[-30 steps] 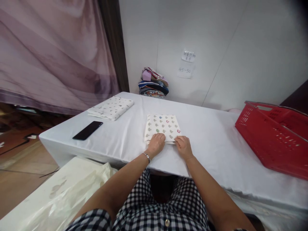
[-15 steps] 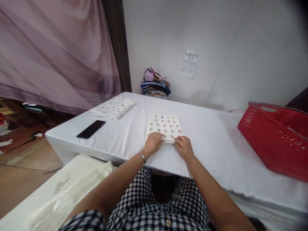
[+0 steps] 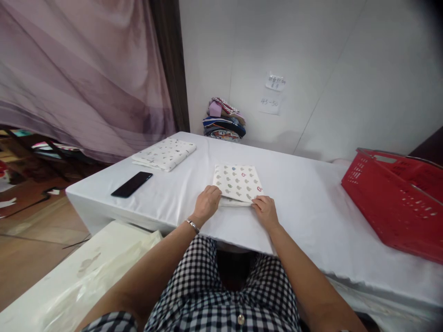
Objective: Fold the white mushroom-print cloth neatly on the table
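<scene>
A folded cream cloth with small printed shapes (image 3: pixel 238 182) lies on the white table (image 3: pixel 304 203) in front of me. My left hand (image 3: pixel 206 203) grips its near left corner, and that edge is lifted slightly off the table. My right hand (image 3: pixel 265 211) holds the near right corner with the fingers pinched on the fabric. A metal bracelet sits on my left wrist.
A second folded spotted cloth (image 3: pixel 164 153) and a black phone (image 3: pixel 132 184) lie at the left of the table. A red plastic basket (image 3: pixel 398 198) stands at the right. A pile of coloured clothes (image 3: pixel 224 121) rests against the back wall. Pale plastic sheeting (image 3: pixel 86 276) lies lower left.
My left hand has slid left to the cloth's near left corner and raised that edge a little. My right hand has stayed on the right corner.
</scene>
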`<state>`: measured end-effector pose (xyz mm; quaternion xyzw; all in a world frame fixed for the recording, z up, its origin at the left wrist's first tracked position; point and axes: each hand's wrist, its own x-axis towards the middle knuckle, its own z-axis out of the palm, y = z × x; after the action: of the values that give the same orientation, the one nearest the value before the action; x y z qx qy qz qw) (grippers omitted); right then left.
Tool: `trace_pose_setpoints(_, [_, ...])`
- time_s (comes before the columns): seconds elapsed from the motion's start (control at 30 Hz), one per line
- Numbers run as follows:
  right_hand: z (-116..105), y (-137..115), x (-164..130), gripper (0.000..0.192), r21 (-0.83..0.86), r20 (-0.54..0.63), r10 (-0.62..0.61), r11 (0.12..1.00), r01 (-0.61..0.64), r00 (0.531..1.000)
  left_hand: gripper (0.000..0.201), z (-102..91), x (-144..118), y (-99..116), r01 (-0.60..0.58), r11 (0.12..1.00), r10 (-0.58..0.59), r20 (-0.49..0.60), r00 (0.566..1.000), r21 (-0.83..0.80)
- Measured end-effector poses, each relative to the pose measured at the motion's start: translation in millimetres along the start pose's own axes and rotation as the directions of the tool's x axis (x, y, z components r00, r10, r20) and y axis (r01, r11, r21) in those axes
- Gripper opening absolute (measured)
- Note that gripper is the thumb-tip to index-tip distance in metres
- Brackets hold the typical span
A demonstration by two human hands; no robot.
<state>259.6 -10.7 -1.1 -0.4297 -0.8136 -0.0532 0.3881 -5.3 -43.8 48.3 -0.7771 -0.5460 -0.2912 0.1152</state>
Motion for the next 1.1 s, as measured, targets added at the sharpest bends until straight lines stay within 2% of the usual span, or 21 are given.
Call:
trace_pose_setpoints(0.2, [-0.7, -0.8, -0.1, 0.012, 0.006, -0.005, 0.032, 0.999, -0.032, 0.999, 0.016, 4.4, -11.6, -1.2, -0.053, 0.998, 0.05, 0.126, 0.991, 0.025])
trace_pose_setpoints(0.33, [-2.0, -2.8, 0.9, 0.009, 0.002, 0.001, 0.037, 0.999, -0.037, 0.999, 0.016, 4.3, -12.3, -4.1, -0.039, 0.998, 0.032, 0.144, 0.989, 0.039])
trace_pose_setpoints(0.53, [-1.5, -2.7, 0.8, 0.007, -0.004, -0.001, 0.04, 0.999, -0.04, 0.999, 0.013, 5.2, -6.4, 1.0, -0.063, 0.998, 0.064, 0.065, 0.996, -0.016])
trace_pose_setpoints(0.6, [-1.1, -2.0, 0.6, 0.007, -0.02, 0.005, 0.036, 0.999, -0.036, 0.999, 0.024, 9.3, -4.2, 5.4, -0.082, 0.994, 0.085, 0.034, 0.996, -0.066])
trace_pose_setpoints(0.7, [-1.1, -1.4, 0.8, 0.007, -0.04, 0.01, 0.028, 0.999, -0.027, 1.0, 0.036, 18.1, -1.3, 13.1, -0.107, 0.988, 0.114, 0.054, 0.992, -0.114])
trace_pose_setpoints(0.8, [-2.0, -2.6, 1.4, 0.008, -0.035, 0.006, 0.03, 0.999, -0.03, 1.0, 0.03, 27.0, -0.5, 18.3, -0.077, 0.988, 0.089, 0.083, 0.993, -0.133])
trace_pose_setpoints(0.93, [-3.6, -4.9, 2.1, 0.009, -0.018, 0.003, 0.042, 0.999, -0.042, 0.999, 0.021, 34.0, -1.2, 19.0, -0.011, 0.987, 0.021, 0.058, 0.998, -0.16])
trace_pose_setpoints(1.1, [-2.9, -4.0, 2.0, 0.009, -0.003, 0.004, 0.04, 0.999, -0.04, 0.999, 0.017, 33.0, 0.2, 18.4, -0.032, 0.987, 0.038, 0.037, 0.999, -0.157])
